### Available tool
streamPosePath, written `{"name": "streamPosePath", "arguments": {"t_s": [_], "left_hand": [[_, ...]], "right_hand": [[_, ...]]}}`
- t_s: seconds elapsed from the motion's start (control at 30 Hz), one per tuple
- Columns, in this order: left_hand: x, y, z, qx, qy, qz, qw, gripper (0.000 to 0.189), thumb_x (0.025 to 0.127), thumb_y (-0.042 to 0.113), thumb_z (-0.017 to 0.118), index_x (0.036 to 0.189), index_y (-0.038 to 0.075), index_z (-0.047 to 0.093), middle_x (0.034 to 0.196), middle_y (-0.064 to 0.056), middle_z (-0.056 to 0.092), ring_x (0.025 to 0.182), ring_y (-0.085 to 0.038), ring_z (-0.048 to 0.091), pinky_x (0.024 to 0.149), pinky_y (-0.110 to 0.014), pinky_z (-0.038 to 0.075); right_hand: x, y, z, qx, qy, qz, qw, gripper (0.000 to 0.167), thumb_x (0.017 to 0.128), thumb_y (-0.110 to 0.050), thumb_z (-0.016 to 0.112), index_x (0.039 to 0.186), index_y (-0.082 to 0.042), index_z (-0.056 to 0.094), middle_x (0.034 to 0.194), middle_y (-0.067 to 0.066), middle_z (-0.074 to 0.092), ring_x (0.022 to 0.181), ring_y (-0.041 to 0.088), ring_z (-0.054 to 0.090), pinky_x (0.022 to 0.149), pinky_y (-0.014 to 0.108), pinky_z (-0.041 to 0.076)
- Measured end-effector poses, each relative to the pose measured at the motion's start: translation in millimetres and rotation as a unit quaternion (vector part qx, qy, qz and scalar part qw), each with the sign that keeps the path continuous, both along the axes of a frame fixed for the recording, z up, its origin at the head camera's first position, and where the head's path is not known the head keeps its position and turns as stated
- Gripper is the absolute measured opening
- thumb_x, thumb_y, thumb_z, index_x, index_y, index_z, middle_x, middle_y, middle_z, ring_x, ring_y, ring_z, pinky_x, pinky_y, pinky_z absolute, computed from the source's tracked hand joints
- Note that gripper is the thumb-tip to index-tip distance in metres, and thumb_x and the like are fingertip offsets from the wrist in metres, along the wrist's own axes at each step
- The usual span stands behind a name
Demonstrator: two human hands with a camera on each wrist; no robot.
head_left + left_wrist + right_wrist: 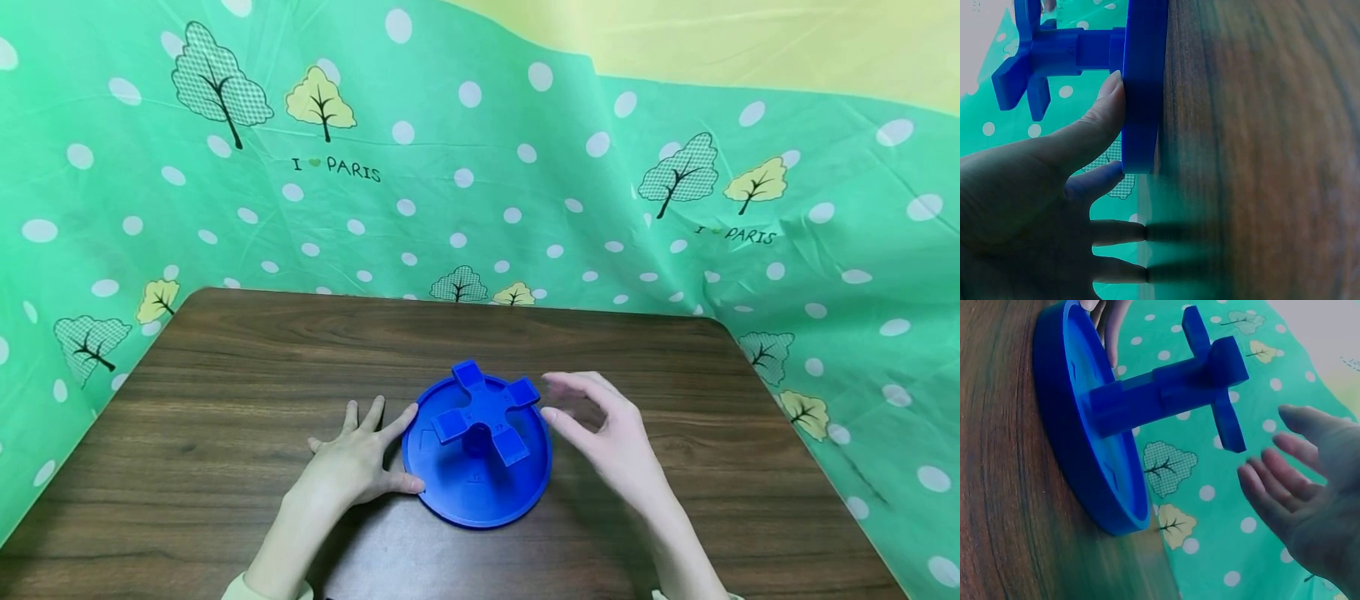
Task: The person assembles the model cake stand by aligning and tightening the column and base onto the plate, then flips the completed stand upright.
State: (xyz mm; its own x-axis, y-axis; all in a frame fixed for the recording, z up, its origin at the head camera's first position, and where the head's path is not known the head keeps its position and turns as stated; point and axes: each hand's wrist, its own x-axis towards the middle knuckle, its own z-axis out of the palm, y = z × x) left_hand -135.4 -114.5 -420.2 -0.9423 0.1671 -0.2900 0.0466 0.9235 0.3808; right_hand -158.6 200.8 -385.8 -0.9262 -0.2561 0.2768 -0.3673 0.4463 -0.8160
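A blue plastic stand is upright on the table, made of a round rimmed base (450, 498), a central post (1141, 397) and a cross-shaped top (487, 406) with flat paddle ends. My left hand (347, 468) is at the base's left edge, its thumb (1107, 103) on the rim and its index finger against the side; the other fingers are spread, their tips at the tabletop. To the right of the cross, my right hand (611, 433) hovers with fingers loosely bent and holds nothing. A gap shows between its fingertips and the nearest paddle in the right wrist view.
The dark wood-grain table (225, 400) extends around the stand. Behind and beside it hangs a green cloth (450, 217) with white dots and printed trees, its upper part yellow at the right. Pale cuffs (262, 588) show at the bottom.
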Motion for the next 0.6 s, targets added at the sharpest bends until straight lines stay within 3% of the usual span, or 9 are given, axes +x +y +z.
{"name": "streamPosePath", "arguments": {"t_s": [0.13,0.27,0.47,0.6], "left_hand": [[0.5,-0.5,-0.5,0.001,0.001,0.001,1.0,0.105,0.074,0.068,0.079,0.161,0.033,0.032,0.169,-0.023,0.027,0.153,-0.059,0.018,0.092,-0.095,0.024],[0.3,-0.2,0.2,0.001,0.001,0.001,1.0,0.106,0.074,0.068,0.08,0.162,0.033,0.032,0.169,-0.023,0.026,0.153,-0.059,0.018,0.092,-0.095,0.024],[-0.2,0.3,0.5,0.0,0.006,-0.001,1.0,0.106,0.074,0.068,0.08,0.161,0.033,0.033,0.168,-0.024,0.027,0.153,-0.06,0.018,0.092,-0.095,0.025],[-0.3,0.4,0.1,0.0,0.006,-0.001,1.0,0.106,0.073,0.068,0.08,0.161,0.033,0.033,0.168,-0.023,0.027,0.153,-0.059,0.018,0.092,-0.095,0.025]], "right_hand": [[-3.2,-0.4,-6.6,0.018,-0.023,0.022,0.9993,0.057,0.096,-0.021,0.075,0.148,-0.029,0.054,0.149,-0.003,0.056,0.133,0.02,0.061,0.099,0.032,0.059],[-4.1,-3.7,-12.8,0.031,-0.052,0.057,0.9966,0.069,0.097,-0.027,0.074,0.157,-0.033,0.041,0.161,-0.001,0.045,0.141,0.027,0.055,0.102,0.041,0.057],[-2.6,-4.6,-15.0,0.036,-0.077,0.066,0.9942,0.065,0.098,-0.03,0.071,0.156,-0.035,0.041,0.156,0.003,0.051,0.133,0.033,0.061,0.101,0.044,0.058],[-1.8,-3.7,-13.8,0.042,-0.081,0.056,0.9943,0.06,0.098,-0.032,0.071,0.153,-0.035,0.046,0.148,0.002,0.058,0.127,0.031,0.066,0.098,0.036,0.06]]}}
